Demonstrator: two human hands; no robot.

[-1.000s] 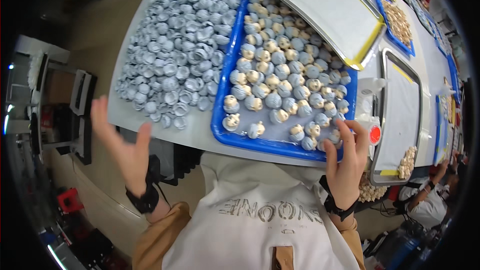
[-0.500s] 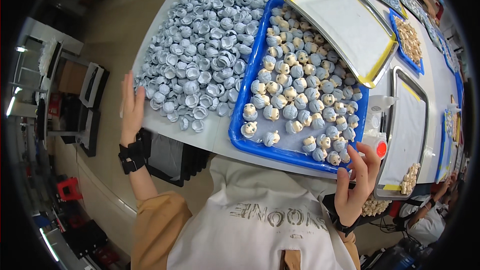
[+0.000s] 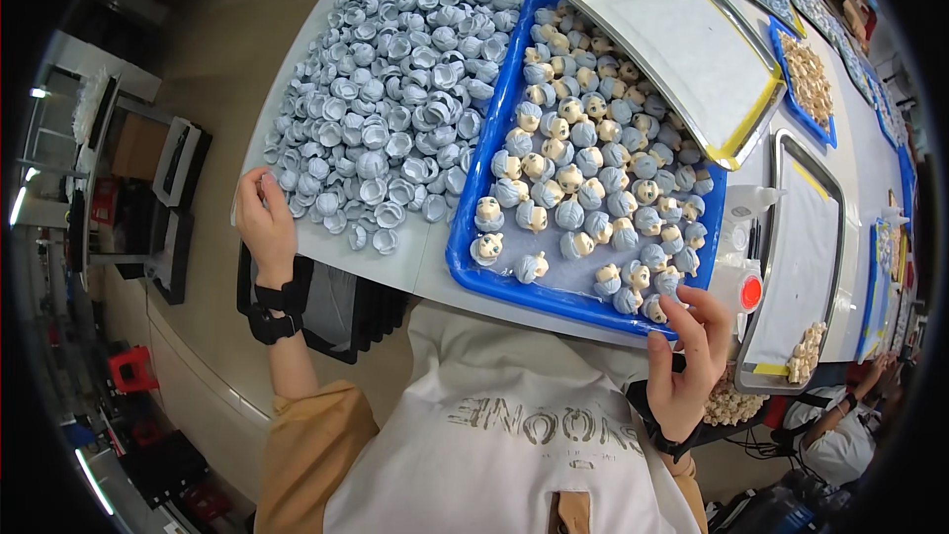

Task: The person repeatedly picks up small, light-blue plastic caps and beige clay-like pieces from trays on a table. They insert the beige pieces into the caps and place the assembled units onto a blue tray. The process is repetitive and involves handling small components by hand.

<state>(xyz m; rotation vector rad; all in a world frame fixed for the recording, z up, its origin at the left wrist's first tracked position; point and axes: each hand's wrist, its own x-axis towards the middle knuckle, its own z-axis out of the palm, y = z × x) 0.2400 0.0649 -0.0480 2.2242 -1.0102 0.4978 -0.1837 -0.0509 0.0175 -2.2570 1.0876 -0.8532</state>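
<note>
My left hand (image 3: 267, 229) is at the table's left edge, its fingers apart and partly bent beside a big heap of pale grey-blue hollow hair pieces (image 3: 372, 164); I see nothing held in it. By the near right corner of a blue tray (image 3: 554, 301) is my right hand (image 3: 689, 361), fingers spread and slightly curled, with nothing between them. Inside the tray lie many small doll heads (image 3: 568, 178) with cream faces and grey-blue hair, the nearest ones close to my right fingertips.
A metal tray (image 3: 682, 69) with yellow tape rests across the blue tray's far right corner. Another metal tray (image 3: 794, 267) stands to the right, with cream pieces at its near end. A red-capped bottle (image 3: 741, 291) sits between. Other people work at the far right.
My left hand has come down against the table edge by the heap, its raised fingers now bent. My right hand has shifted slightly left and down, still beside the tray corner.
</note>
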